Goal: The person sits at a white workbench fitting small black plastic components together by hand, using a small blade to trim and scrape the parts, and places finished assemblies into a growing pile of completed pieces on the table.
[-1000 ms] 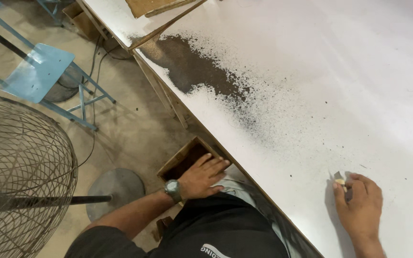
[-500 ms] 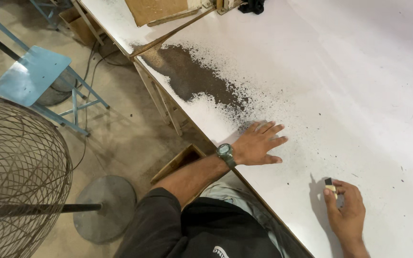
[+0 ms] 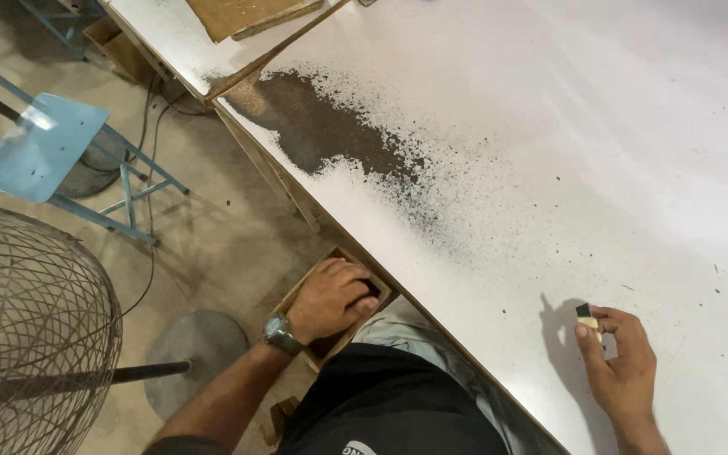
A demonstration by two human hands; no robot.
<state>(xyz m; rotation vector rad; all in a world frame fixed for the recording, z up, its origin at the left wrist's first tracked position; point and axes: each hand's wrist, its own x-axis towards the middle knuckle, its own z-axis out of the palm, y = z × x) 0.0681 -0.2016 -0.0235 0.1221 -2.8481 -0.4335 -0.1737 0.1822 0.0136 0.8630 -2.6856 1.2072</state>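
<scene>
Two hands (image 3: 330, 299): box (image 3: 378, 291), block (image 3: 587, 318).

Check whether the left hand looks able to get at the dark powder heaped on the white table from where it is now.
Probably yes. The left hand sits below the table edge in a small wooden box, and the white table between it and the dark powder looks bare.
</scene>
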